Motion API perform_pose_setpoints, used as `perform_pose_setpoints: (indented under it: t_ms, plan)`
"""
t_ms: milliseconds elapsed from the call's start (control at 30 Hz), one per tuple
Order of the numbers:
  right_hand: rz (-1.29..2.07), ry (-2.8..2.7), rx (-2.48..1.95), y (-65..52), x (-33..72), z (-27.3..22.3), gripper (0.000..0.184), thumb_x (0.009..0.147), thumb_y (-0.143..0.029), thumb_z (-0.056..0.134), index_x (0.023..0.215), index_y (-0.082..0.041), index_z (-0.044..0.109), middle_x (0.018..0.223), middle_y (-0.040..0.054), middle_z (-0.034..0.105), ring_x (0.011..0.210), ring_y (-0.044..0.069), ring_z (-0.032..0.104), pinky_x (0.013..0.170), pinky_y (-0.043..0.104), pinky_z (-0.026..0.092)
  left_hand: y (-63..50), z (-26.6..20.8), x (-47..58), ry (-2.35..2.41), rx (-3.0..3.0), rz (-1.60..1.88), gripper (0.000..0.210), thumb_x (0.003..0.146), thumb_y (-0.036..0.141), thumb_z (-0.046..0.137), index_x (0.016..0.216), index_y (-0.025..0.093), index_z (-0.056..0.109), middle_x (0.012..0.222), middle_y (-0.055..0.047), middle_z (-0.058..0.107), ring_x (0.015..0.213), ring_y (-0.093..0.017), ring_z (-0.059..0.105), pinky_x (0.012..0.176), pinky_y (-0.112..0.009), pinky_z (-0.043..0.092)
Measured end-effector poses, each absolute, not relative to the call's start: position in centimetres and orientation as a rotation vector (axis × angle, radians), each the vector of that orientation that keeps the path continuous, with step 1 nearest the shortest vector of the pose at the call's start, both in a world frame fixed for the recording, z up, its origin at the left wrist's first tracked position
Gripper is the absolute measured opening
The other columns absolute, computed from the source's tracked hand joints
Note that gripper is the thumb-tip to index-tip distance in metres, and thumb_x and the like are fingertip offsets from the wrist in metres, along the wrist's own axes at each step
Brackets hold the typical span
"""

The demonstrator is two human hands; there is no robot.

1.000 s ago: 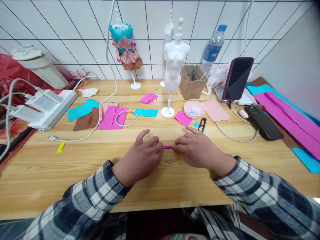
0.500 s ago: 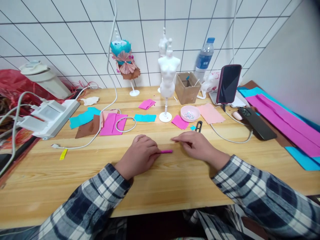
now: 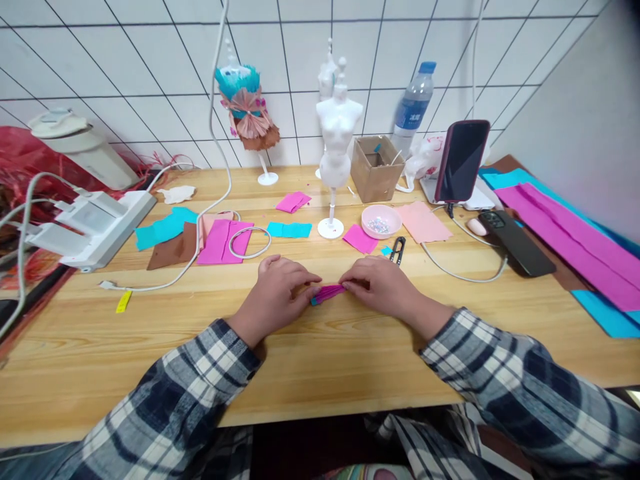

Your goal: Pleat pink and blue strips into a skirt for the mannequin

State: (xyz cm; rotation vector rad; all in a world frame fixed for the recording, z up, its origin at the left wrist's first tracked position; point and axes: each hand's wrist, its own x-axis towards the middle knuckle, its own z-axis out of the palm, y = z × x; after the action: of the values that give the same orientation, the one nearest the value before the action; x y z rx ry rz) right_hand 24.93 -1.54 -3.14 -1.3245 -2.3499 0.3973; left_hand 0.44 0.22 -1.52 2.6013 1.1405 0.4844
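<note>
Between my hands is a small strip of pleated crepe paper [image 3: 330, 291], magenta with a bit of blue at its left end. My left hand [image 3: 278, 293] pinches the blue end between thumb and fingers. At the other end, my right hand [image 3: 381, 287] pinches the magenta tip. Just beyond my right hand lie black thread snips [image 3: 397, 250] and a magenta paper square [image 3: 360, 239]. A white mannequin [image 3: 336, 140] stands upright on a round base behind the hands.
A pink bowl of beads [image 3: 381, 221], a cardboard box [image 3: 376, 170] and a propped phone [image 3: 463, 161] are at right. A dressed mannequin [image 3: 249, 113] stands back left. White cable [image 3: 227, 180] crosses the left side near a power strip [image 3: 103, 230]. Long paper sheets [image 3: 570, 240] lie far right.
My right hand has moved left and down and taken hold of the strip's free end. The strip is now slightly fanned, showing its pleats and blue part. The view has shifted slightly.
</note>
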Motion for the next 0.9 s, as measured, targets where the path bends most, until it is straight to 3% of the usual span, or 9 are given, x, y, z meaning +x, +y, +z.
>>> perform_pose_setpoints:
  t_ms: [167, 400, 500, 667, 900]
  plan:
    - [0.434, -2.295, -1.318, -1.4, 25.0, -3.3, 0.020, 0.090, -0.029, 0.061, 0.103, -0.022, 0.075, 0.090, 0.0046, 0.073, 0.084, 0.018, 0.063, 0.078, 0.032, 0.042, 0.2, -1.6, 0.6, 1.164, 2.600, 0.474, 0.030, 0.086, 0.049, 0.064, 0.104, 0.027, 0.072, 0.098, -0.004, 0.073, 0.097, -0.023, 0.061, 0.097, -0.045, 0.028]
    - [0.400, -2.374, -1.361, -1.3, 25.0, -3.1, 0.014, 0.088, -0.025, 0.062, 0.091, -0.023, 0.076, 0.087, 0.0036, 0.073, 0.087, 0.019, 0.063, 0.080, 0.033, 0.039, -0.1, -1.5, 0.9, 1.211, 2.588, 0.428, 0.025, 0.082, 0.049, 0.067, 0.094, 0.028, 0.073, 0.093, -0.001, 0.073, 0.096, -0.024, 0.061, 0.100, -0.051, 0.021]
    - [0.384, -2.381, -1.387, -1.3, 24.7, -2.9, 0.013, 0.087, -0.025, 0.062, 0.087, -0.022, 0.074, 0.086, 0.0034, 0.072, 0.086, 0.019, 0.062, 0.078, 0.033, 0.039, -0.1, -1.6, 1.0, 1.246, 2.581, 0.449, 0.016, 0.084, 0.040, 0.064, 0.089, 0.027, 0.073, 0.091, -0.001, 0.073, 0.093, -0.023, 0.062, 0.100, -0.052, 0.021]
    - [0.355, -2.374, -1.428, -1.4, 24.2, -2.8, 0.011, 0.086, -0.025, 0.062, 0.083, -0.022, 0.073, 0.082, 0.0018, 0.070, 0.079, 0.018, 0.061, 0.073, 0.032, 0.037, 0.2, -1.9, 1.1, 1.289, 2.518, 0.474, 0.012, 0.083, 0.028, 0.060, 0.083, 0.025, 0.072, 0.085, 0.000, 0.073, 0.089, -0.021, 0.062, 0.098, -0.050, 0.025]
    - [0.207, -2.278, -1.478, -1.2, 24.1, -3.0, 0.017, 0.091, -0.028, 0.059, 0.088, -0.021, 0.074, 0.085, 0.0030, 0.072, 0.082, 0.017, 0.063, 0.074, 0.032, 0.037, 1.8, -1.7, 0.9, 1.322, 2.501, 0.616, 0.020, 0.086, 0.039, 0.061, 0.093, 0.025, 0.073, 0.096, -0.003, 0.074, 0.097, -0.022, 0.063, 0.095, -0.045, 0.034]
